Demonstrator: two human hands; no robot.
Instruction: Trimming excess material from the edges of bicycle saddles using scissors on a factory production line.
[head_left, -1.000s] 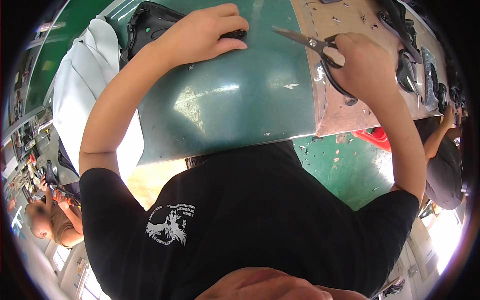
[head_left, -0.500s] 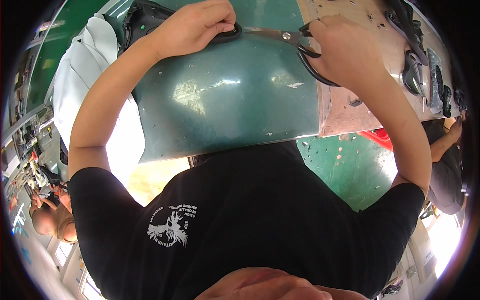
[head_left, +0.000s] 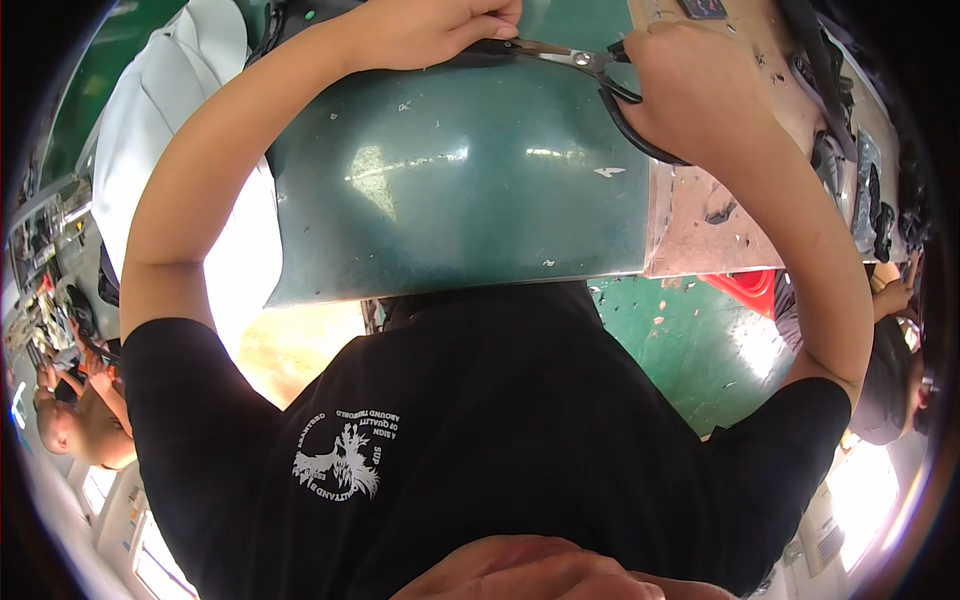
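The right hand [head_left: 690,85] is wrapped around the black loop handles of a pair of scissors [head_left: 590,70], the fingers pressed together through the loops. The steel blades [head_left: 545,50] point left toward the left hand [head_left: 430,30]; they lie almost shut, though whether anything sits between them cannot be told, since their tips are hidden at the left fingers. The left hand is curled and pressed together over a dark piece of material [head_left: 470,55] at the far edge of the table [head_left: 450,200]; only a thin dark strip of that piece shows under the knuckles, so its shape and size cannot be made out. The scissors and the dark piece meet at the far middle of the scene, just above the green table top.

As a judgement, trimming appears to be under way and not finished: the blades are at the held piece, and no cut-off part can be seen lying free near them. How much of the edge is already cut cannot be read.

Further out, small pale scraps are scattered on the green surface. A brown board [head_left: 700,210] joins the table on the right, with dark parts [head_left: 850,170] laid along its far right. White cloth [head_left: 150,120] hangs at the left.
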